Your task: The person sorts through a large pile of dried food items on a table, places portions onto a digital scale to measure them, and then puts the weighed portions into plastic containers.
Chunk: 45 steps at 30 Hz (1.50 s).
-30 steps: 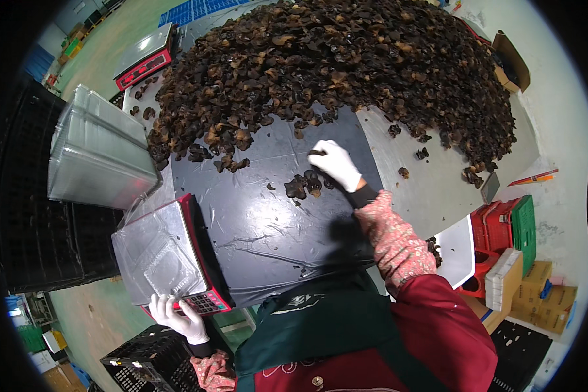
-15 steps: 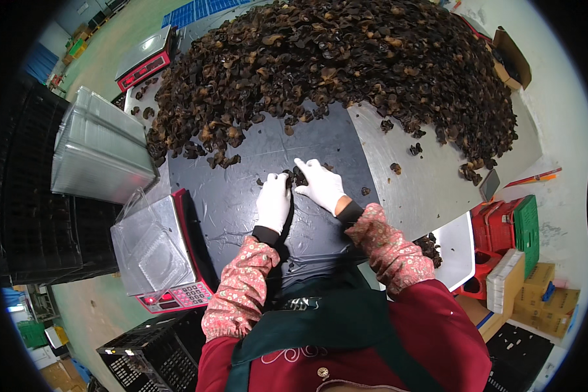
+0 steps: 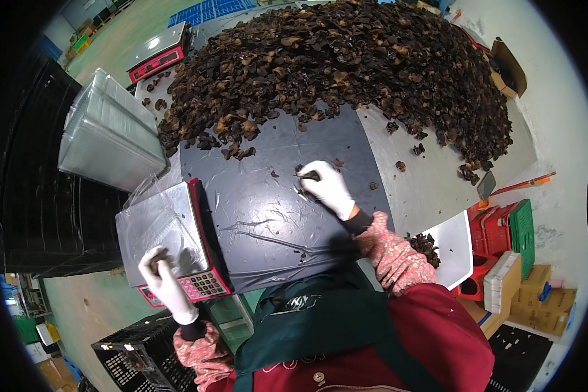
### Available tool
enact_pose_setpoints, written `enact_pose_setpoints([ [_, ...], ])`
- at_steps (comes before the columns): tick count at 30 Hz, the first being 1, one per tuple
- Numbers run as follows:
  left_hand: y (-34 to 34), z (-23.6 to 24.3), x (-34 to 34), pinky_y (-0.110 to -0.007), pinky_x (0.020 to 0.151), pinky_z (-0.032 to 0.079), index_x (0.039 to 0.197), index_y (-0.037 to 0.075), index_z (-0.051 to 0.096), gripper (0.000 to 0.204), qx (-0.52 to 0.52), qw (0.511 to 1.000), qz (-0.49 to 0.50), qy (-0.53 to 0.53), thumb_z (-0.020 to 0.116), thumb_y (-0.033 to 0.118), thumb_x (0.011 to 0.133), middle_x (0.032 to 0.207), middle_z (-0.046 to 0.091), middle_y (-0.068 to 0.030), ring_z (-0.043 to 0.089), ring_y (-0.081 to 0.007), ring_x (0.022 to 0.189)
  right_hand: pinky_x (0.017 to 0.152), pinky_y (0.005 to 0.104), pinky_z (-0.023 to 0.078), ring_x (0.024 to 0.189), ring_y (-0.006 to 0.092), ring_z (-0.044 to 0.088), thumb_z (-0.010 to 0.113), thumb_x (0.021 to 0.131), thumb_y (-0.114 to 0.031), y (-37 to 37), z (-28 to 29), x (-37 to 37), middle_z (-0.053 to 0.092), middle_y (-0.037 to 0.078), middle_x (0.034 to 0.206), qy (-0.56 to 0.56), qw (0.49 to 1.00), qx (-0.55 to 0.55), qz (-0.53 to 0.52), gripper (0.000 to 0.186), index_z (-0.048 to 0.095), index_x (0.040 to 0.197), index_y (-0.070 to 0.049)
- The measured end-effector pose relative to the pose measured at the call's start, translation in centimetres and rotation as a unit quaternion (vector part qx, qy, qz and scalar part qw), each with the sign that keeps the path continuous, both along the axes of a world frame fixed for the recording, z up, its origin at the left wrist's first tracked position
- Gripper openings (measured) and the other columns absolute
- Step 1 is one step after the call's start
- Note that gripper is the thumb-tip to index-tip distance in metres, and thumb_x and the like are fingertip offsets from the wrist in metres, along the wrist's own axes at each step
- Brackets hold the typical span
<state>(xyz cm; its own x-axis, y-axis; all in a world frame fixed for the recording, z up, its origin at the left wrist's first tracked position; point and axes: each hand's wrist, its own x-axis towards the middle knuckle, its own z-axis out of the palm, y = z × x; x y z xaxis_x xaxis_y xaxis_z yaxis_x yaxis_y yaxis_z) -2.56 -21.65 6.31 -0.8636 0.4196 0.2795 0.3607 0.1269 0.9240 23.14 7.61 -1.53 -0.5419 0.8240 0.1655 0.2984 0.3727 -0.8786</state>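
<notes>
My white-gloved left hand is over the front of the red-and-silver scale, closed on a dark brown mushroom piece just above a thin clear plastic container lying on the pan. My right hand, also gloved, is low over the dark plastic sheet, its fingers closed round a dark mushroom piece, partly hidden by them. A few loose pieces lie near it. The large heap of dark mushrooms covers the back of the table.
Stacked clear containers stand at left on black crates; a second scale is behind. At right are a steel surface, a white bin holding mushrooms, red and green baskets and cardboard boxes. Another black crate sits below left.
Since half a second ago my left hand has moved from the middle of the sheet left and down to the scale with a piece. My right hand has shifted slightly rightward.
</notes>
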Motion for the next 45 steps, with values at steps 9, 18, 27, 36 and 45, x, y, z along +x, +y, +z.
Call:
enact_pose_setpoints([
  [9, -4.7, -3.1, -6.1, -0.042, 0.089, 0.047, 0.114, -0.003, 0.058, 0.027, -0.238, 0.954, 0.016, 0.184, 0.053, -0.002, 0.087, 0.100, 0.064, -0.0209, 0.063, -0.0339, 0.093, 0.080, 0.0414, 0.050, 0.095, 0.0286, 0.060, 0.065, 0.079, -0.016, -17.2, 8.3, -23.2, 0.059, 0.011, 0.101, 0.076, 0.951, 0.072, 0.292, 0.019, 0.065, 0.097, -0.010],
  [18, -6.8, -4.6, -6.8, -0.046, 0.109, 0.034, 0.146, 0.001, 0.039, 0.063, -0.383, 0.875, -0.002, 0.297, 0.055, 0.000, 0.085, 0.134, 0.055, -0.0182, 0.051, -0.0335, 0.124, 0.089, 0.0427, 0.050, 0.101, 0.0273, 0.061, 0.069, 0.070, -0.023, -14.6, 8.7, -19.9, 0.066, 0.008, 0.101, 0.166, 0.923, 0.261, 0.227, 0.025, 0.074, 0.093, -0.014],
  [27, 7.1, -2.5, 4.9, -0.036, 0.095, 0.047, 0.115, 0.002, 0.064, 0.027, -0.048, 0.958, -0.206, 0.193, 0.053, -0.005, 0.091, 0.112, 0.063, -0.0143, 0.060, -0.0284, 0.107, 0.087, 0.0456, 0.046, 0.112, 0.0324, 0.053, 0.075, 0.076, -0.040, -1.6, -3.1, 2.4, 0.060, 0.009, 0.122, -0.318, 0.911, 0.235, -0.115, 0.048, 0.067, 0.117, -0.015],
  [36, 25.8, -11.3, 12.2, -0.044, 0.079, 0.052, 0.125, 0.013, 0.060, 0.036, -0.296, 0.872, -0.335, 0.198, 0.059, 0.010, 0.089, 0.105, 0.057, -0.0160, 0.062, -0.0359, 0.097, 0.088, 0.0408, 0.047, 0.100, 0.0323, 0.054, 0.068, 0.077, -0.009, -1.2, -5.0, 2.7, 0.060, 0.010, 0.099, -0.164, 0.965, 0.189, -0.085, 0.015, 0.065, 0.091, -0.007],
  [45, 22.6, -12.7, 13.8, -0.041, 0.074, 0.048, 0.096, 0.005, 0.054, 0.018, -0.182, 0.928, -0.323, 0.030, 0.064, 0.015, 0.087, 0.089, 0.057, -0.0147, 0.061, -0.0332, 0.083, 0.083, 0.0409, 0.050, 0.090, 0.0335, 0.061, 0.057, 0.078, -0.002, 1.5, -5.7, 3.6, 0.065, 0.012, 0.085, -0.149, 0.968, 0.149, -0.133, 0.013, 0.067, 0.080, -0.009],
])
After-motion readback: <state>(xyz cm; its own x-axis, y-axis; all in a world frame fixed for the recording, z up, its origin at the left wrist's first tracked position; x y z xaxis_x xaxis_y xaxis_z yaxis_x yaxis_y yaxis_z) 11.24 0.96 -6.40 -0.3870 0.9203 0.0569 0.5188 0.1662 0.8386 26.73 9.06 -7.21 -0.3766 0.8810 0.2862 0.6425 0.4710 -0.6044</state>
